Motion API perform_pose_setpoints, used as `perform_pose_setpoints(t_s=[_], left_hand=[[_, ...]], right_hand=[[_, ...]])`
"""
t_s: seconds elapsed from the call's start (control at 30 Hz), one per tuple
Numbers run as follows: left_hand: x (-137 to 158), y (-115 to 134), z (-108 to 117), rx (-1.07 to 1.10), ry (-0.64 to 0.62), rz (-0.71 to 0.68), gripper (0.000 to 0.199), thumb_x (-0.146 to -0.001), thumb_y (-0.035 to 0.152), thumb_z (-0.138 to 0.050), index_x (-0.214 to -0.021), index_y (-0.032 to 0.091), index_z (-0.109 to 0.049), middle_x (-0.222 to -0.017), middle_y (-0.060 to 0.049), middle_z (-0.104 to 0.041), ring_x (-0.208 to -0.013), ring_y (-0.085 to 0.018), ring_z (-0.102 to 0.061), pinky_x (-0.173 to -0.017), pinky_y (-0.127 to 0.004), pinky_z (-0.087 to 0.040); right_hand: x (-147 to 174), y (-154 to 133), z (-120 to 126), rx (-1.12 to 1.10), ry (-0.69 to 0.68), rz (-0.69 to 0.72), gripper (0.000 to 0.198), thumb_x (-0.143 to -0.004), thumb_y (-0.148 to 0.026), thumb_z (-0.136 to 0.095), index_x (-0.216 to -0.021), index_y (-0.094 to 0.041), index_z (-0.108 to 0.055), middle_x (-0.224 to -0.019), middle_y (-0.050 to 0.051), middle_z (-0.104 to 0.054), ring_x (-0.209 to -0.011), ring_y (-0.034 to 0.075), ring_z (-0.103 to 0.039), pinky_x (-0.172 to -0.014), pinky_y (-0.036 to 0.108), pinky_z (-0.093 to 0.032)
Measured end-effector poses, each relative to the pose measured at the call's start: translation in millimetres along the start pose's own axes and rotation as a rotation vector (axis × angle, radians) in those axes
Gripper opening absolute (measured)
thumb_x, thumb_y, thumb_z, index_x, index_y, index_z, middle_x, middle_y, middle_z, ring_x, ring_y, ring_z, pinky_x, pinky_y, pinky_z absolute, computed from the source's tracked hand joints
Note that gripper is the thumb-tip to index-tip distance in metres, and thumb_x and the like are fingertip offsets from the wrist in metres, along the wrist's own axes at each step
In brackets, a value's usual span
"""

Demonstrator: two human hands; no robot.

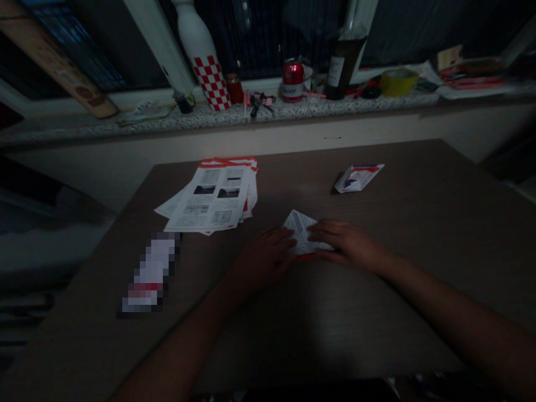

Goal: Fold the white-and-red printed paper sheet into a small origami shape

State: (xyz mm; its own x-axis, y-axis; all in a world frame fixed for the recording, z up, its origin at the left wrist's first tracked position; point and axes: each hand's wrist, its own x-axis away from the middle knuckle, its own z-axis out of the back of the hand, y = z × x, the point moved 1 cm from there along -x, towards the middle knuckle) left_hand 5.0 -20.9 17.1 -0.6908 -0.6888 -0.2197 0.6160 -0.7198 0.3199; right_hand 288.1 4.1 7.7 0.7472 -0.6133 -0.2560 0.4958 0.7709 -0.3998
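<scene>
A folded sheet of printed paper (300,229) lies on the table between my hands, its pointed top facing away from me and a red-orange strip along its near edge. My left hand (268,254) rests on its left side, the fingers stretched out over the print. From the other side, my right hand (341,240) lies flat on the paper, fingers extended and slightly apart. Part of the paper is hidden beneath both hands. Farther off to the right stands a small folded paper piece (359,178) with red, white and blue print.
A loose stack of printed sheets (209,201) lies at the table's (402,212) back left. Closer to me on the left is a blurred-out rectangular object (151,273). Along the windowsill (167,124) stand a checkered bottle (209,72), a red can (292,81) and a dark bottle (340,67).
</scene>
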Motion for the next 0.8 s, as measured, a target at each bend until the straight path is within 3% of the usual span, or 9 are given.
perform_pose_setpoints(t_s=[0.3,0.43,0.67,0.8], left_hand=[[-0.8,1.0,0.0,0.036,0.01,0.072,0.03,-0.109,0.031,-0.054,-0.131,0.021,-0.071,-0.126,-0.011,-0.07,-0.113,-0.025,-0.067,-0.098,-0.043,-0.058],[4.1,-5.4,8.8,0.066,-0.056,0.06,0.032,-0.103,0.036,-0.067,-0.132,0.024,-0.07,-0.131,-0.009,-0.067,-0.116,-0.025,-0.066,-0.097,-0.04,-0.056],[7.4,-19.9,13.6,0.166,-0.105,0.162,0.025,-0.109,0.037,-0.057,-0.123,0.025,-0.074,-0.114,-0.003,-0.074,-0.1,-0.02,-0.07,-0.084,-0.032,-0.052],[5.3,-22.9,16.7,0.198,-0.115,0.23,0.021,-0.104,0.041,-0.066,-0.111,0.023,-0.073,-0.102,-0.001,-0.074,-0.091,-0.02,-0.069,-0.077,-0.03,-0.049]], right_hand=[[-3.7,-5.0,2.2,0.053,0.018,0.014,0.027,-0.109,-0.031,-0.054,-0.122,-0.022,-0.075,-0.135,0.012,-0.073,-0.125,0.03,-0.069,-0.105,0.049,-0.057],[-3.4,-3.2,2.1,0.019,0.042,-0.017,0.023,-0.108,-0.031,-0.056,-0.119,-0.022,-0.074,-0.132,0.012,-0.074,-0.121,0.028,-0.071,-0.102,0.046,-0.059],[-2.1,2.1,-1.0,-0.037,0.099,-0.052,0.021,-0.106,-0.031,-0.061,-0.121,-0.023,-0.073,-0.127,0.011,-0.077,-0.118,0.027,-0.073,-0.101,0.043,-0.06],[-4.6,3.2,-3.2,-0.005,0.122,-0.112,0.022,-0.107,-0.033,-0.06,-0.119,-0.02,-0.072,-0.12,0.012,-0.078,-0.109,0.028,-0.076,-0.095,0.043,-0.062]])
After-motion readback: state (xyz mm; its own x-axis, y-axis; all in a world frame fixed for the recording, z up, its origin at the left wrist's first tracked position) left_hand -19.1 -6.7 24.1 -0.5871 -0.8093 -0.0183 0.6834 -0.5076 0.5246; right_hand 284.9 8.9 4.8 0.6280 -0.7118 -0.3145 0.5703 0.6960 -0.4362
